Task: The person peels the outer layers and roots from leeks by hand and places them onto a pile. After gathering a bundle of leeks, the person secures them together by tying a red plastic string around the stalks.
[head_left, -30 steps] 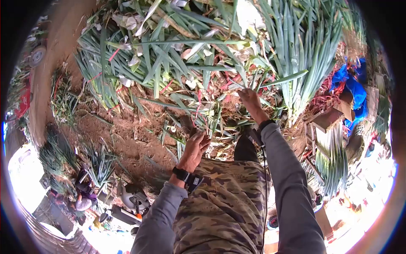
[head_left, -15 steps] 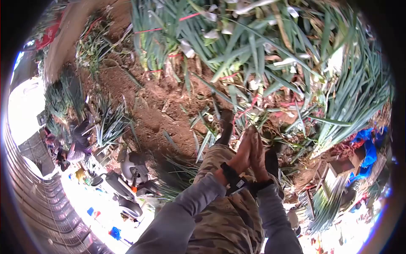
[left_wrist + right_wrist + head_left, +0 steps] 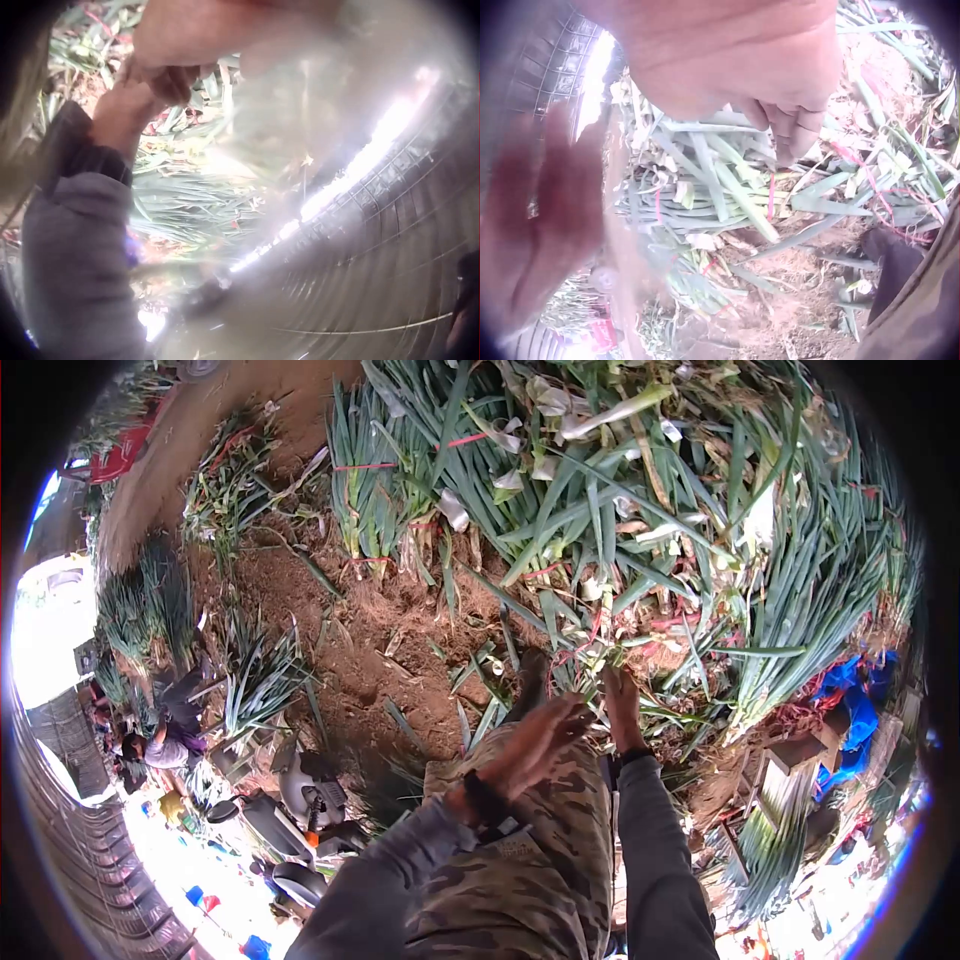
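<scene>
Over the camo knee (image 3: 545,860), L hand (image 3: 540,745) flat, fingers straight, empty; R hand (image 3: 622,698) low at leek leaves (image 3: 600,530) heaped w/in reach, fingers curled, grip unclear.

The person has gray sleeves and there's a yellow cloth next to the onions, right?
Not quite. The cloth next to the onions is blue, not yellow, as the head view shows. The sleeves are gray.
</scene>
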`<state>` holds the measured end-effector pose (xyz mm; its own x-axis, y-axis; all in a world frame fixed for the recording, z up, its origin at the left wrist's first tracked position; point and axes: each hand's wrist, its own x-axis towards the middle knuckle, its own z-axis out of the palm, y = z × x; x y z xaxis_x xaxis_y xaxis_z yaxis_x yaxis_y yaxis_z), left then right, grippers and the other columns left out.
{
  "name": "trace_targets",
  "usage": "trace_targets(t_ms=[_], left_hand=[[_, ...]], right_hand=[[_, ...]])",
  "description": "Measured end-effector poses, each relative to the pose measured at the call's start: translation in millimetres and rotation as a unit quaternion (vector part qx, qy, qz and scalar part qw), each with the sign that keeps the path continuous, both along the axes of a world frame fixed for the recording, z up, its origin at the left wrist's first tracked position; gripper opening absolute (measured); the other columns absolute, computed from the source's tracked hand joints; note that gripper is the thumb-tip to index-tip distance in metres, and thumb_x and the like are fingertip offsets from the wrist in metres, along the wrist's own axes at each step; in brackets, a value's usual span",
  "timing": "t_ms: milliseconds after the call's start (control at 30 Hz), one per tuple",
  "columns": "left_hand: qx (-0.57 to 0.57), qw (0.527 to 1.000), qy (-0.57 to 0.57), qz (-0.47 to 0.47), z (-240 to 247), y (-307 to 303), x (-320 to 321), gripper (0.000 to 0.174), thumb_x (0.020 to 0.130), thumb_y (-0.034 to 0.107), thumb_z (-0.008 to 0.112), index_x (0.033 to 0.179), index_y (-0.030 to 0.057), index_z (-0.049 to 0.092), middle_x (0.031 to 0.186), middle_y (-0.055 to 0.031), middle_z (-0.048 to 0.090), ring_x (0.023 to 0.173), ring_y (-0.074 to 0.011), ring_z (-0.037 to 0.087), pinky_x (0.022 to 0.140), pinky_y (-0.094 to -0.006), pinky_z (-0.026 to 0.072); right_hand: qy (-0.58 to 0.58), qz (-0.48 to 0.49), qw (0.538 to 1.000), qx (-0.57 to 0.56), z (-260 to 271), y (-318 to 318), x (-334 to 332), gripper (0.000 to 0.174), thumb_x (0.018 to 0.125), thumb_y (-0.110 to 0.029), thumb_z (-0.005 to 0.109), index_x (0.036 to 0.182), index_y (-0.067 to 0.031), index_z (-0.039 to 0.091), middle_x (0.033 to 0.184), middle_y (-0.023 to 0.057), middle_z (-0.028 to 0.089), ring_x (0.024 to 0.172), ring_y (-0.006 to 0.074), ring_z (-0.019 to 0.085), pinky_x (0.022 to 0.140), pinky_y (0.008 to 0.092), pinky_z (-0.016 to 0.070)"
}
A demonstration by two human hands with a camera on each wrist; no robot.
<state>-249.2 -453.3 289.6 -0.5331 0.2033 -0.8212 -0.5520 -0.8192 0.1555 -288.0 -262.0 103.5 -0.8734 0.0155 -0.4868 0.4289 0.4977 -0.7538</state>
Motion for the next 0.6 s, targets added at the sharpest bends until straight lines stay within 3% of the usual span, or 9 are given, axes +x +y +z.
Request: trace_targets(t_ms=[67,100,167,233,333,367,400,500,600], left_hand=[[-0.030,0.999,-0.015,0.007,-11.6,-7.3,23.9,0.041,0.104,0.031,0.059,0.129,-0.0014,0.058,0.124,-0.0144,0.063,0.111,-0.0241,0.062,0.098,-0.0361,0.0537],[-0.038,0.999,-0.030,0.015,-20.0,-9.3,38.3,0.037,0.103,0.030,0.060,0.124,-0.0004,0.060,0.119,-0.0127,0.065,0.107,-0.0231,0.063,0.096,-0.0354,0.0542],[-0.057,0.996,-0.048,0.039,-36.2,-11.5,55.8,0.030,0.102,0.028,0.062,0.115,0.0015,0.064,0.107,-0.0092,0.068,0.100,-0.0211,0.066,0.093,-0.0340,0.0553],[-0.067,0.996,-0.041,0.031,-23.1,-7.4,65.1,0.029,0.102,0.028,0.063,0.114,0.0016,0.064,0.104,-0.0084,0.068,0.098,-0.0203,0.066,0.090,-0.0333,0.0556],[-0.060,0.998,-0.030,0.012,-18.9,2.0,79.8,0.030,0.101,0.029,0.065,0.114,0.0023,0.064,0.102,-0.0073,0.068,0.096,-0.0192,0.067,0.088,-0.0333,0.0561],[-0.053,0.998,-0.031,0.004,-16.9,5.8,81.7,0.029,0.101,0.028,0.065,0.114,0.0025,0.065,0.102,-0.0072,0.069,0.096,-0.0192,0.067,0.087,-0.0333,0.0562],[-0.043,0.999,-0.030,-0.005,-14.8,9.5,79.9,0.029,0.101,0.028,0.065,0.114,0.0027,0.065,0.102,-0.0072,0.069,0.096,-0.0193,0.067,0.087,-0.0333,0.0563],[-0.035,0.998,-0.023,-0.040,-26.4,16.1,82.8,0.026,0.101,0.027,0.064,0.112,0.0031,0.065,0.103,-0.0071,0.068,0.097,-0.0189,0.067,0.089,-0.0344,0.0559],[-0.049,0.996,-0.041,-0.060,-53.0,7.1,94.9,0.027,0.102,0.027,0.063,0.115,0.0033,0.065,0.104,-0.0079,0.069,0.099,-0.0198,0.067,0.090,-0.0350,0.0558]], right_hand=[[-0.038,-0.003,0.998,-0.055,-18.0,25.8,16.0,0.046,0.097,-0.041,0.063,0.109,0.0031,0.066,0.086,0.0254,0.069,0.077,0.0408,0.067,0.069,0.0481,0.0495],[-0.065,0.058,0.994,0.067,-0.8,32.4,16.8,0.049,0.095,-0.043,0.064,0.106,0.0047,0.065,0.084,0.0263,0.068,0.078,0.0411,0.068,0.069,0.0486,0.0494],[-0.062,0.028,0.996,0.051,0.7,49.3,38.1,0.051,0.094,-0.045,0.064,0.100,0.0056,0.065,0.084,0.0262,0.067,0.078,0.0417,0.067,0.070,0.0492,0.0492],[-0.072,-0.043,0.995,-0.053,-0.3,57.1,67.5,0.048,0.094,-0.044,0.064,0.098,0.0034,0.066,0.087,0.0260,0.068,0.084,0.0403,0.067,0.075,0.0473,0.0497],[-0.117,0.061,0.989,0.069,-2.7,87.1,112.0,0.041,0.097,-0.040,0.060,0.103,-0.0008,0.069,0.091,0.0216,0.070,0.088,0.0375,0.068,0.080,0.0453,0.0508],[-0.140,0.046,0.989,-0.004,-6.0,96.0,127.8,0.038,0.097,-0.039,0.058,0.105,-0.0033,0.070,0.094,0.0219,0.071,0.092,0.0385,0.068,0.082,0.0467,0.0511],[0.042,0.335,0.911,0.238,-45.7,111.7,158.5,0.037,0.097,-0.037,0.057,0.105,-0.0028,0.070,0.095,0.0223,0.071,0.093,0.0363,0.069,0.083,0.0445,0.0524],[-0.242,-0.017,0.969,0.049,-5.0,99.3,169.1,0.036,0.097,-0.031,0.057,0.101,0.0022,0.069,0.097,0.0190,0.072,0.086,0.0247,0.073,0.073,0.0381,0.0566],[-0.295,-0.212,0.916,-0.171,-28.6,85.2,177.8,0.033,0.100,-0.026,0.060,0.120,0.0000,0.064,0.099,0.0145,0.072,0.081,0.0235,0.073,0.067,0.0334,0.0591]])
